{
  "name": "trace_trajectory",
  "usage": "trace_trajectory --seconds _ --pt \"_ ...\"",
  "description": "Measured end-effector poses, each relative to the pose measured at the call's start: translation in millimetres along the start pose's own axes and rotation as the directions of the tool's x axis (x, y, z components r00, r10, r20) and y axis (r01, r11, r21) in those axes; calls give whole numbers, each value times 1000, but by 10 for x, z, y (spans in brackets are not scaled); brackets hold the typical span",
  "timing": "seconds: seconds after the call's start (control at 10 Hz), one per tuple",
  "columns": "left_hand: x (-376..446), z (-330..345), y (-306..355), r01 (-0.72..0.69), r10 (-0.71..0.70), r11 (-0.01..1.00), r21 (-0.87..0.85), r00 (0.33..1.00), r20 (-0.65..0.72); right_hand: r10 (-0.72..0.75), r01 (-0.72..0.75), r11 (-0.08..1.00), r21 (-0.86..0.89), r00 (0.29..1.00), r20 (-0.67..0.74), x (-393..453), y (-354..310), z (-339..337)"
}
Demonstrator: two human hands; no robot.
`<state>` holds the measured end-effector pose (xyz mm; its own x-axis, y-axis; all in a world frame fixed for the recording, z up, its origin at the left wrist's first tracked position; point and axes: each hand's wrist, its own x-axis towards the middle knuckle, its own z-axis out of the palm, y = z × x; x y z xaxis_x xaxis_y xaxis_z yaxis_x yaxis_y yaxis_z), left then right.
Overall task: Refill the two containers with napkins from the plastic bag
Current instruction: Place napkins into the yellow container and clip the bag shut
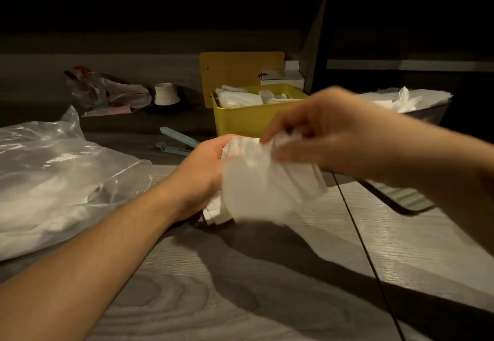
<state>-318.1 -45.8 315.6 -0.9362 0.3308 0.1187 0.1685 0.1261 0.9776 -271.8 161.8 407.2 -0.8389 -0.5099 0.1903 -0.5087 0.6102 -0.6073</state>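
Head view: both hands, left (203,175) and right (318,132), grip the napkins (262,188).

The clear plastic bag (53,169) is gleaming glossy and crinkled, the grey table (267,300) is showing matt woodgrain, and the napkins (262,180) are looking like soft matt paper.

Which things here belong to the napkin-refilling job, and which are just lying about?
Part of the job: napkin stack, held by left hand and right hand; clear plastic bag; yellow container; dark container.

Lying about: blue clip; white tape roll; crumpled wrapper; wooden board.
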Motion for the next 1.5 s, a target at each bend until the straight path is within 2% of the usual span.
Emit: trace_trajectory --seconds 0.1,0.2,0.3,0.4,0.5,0.6,0.8,1.0,1.1,1.2,1.3,1.4,1.5 --pt "-97 -247 -230 -59 61 957 -285 998 -5 54 -45 695 718 998 11 28 -21 60" --pt "-154 -179 -259 28 -17 969 245 999 -46 114 -117 525 843 991 66 80 77 278" --pt "-7 63 -3 1 2 1000 22 994 -106 293 -204 649 733 956 6 195 380 367" --pt "35 81 82 61 -64 998 -34 994 -85 374 -256 832 492 914 -157 227 579 333" --pt "40 90 95 94 -100 992 -80 992 -74 318 -248 927 280 918 -238 227 640 314" --pt "24 112 133 119 -132 984 -130 986 -99 233 -219 972 83 938 -257 243 647 350" --pt "12 101 99 70 -69 997 14 995 -71 112 -141 986 -86 953 -282 249 637 447" --pt "-6 65 110 24 -22 995 99 999 -23 88 -114 991 -63 943 -320 244 673 466" --pt "6 45 105 24 -19 993 114 999 -41 207 -212 977 0 953 -223 204 733 406" --pt "26 33 93 58 -52 993 102 997 -60 311 -295 946 136 942 -127 193 776 327" --pt "43 27 78 85 -77 994 71 991 -105 321 -318 947 43 936 -146 219 802 216" --pt "40 40 75 100 -99 995 -1 988 -120 219 -289 915 -282 942 -255 230 801 138" --pt "49 49 75 114 -118 993 -33 984 -130 86 -158 952 -262 960 -267 209 765 87"
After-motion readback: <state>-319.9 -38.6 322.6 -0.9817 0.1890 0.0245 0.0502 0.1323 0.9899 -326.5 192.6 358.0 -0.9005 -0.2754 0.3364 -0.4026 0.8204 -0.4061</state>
